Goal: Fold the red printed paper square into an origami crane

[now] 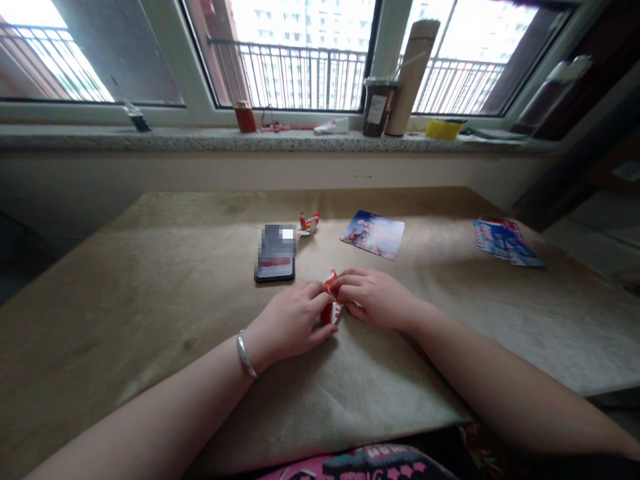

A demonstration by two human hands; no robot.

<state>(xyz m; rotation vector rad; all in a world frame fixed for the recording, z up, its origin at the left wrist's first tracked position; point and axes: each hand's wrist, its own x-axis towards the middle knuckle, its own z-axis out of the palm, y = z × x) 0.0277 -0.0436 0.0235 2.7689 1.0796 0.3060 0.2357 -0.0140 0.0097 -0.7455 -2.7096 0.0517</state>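
Between my two hands, low on the table, is a small folded piece of red, orange and white printed paper (332, 312). My left hand (295, 317), with a silver bangle at the wrist, pinches its left side between thumb and fingers. From the right, the fingertips of my right hand (373, 297) press on its upper part. My fingers cover much of the paper, so its full shape is hidden. Just beyond my left hand lies a phone (276, 253) with its screen lit. Beside the phone's far corner stands another folded red and white paper piece (309, 223).
A blue and pink printed sheet (375, 233) lies beyond my right hand. Several similar cards (507, 241) overlap at the right. On the windowsill (200, 140) stand a red jar (245, 117), a dark container (379, 107), a tall beige bottle (413, 77) and a yellow tape roll (443, 129).
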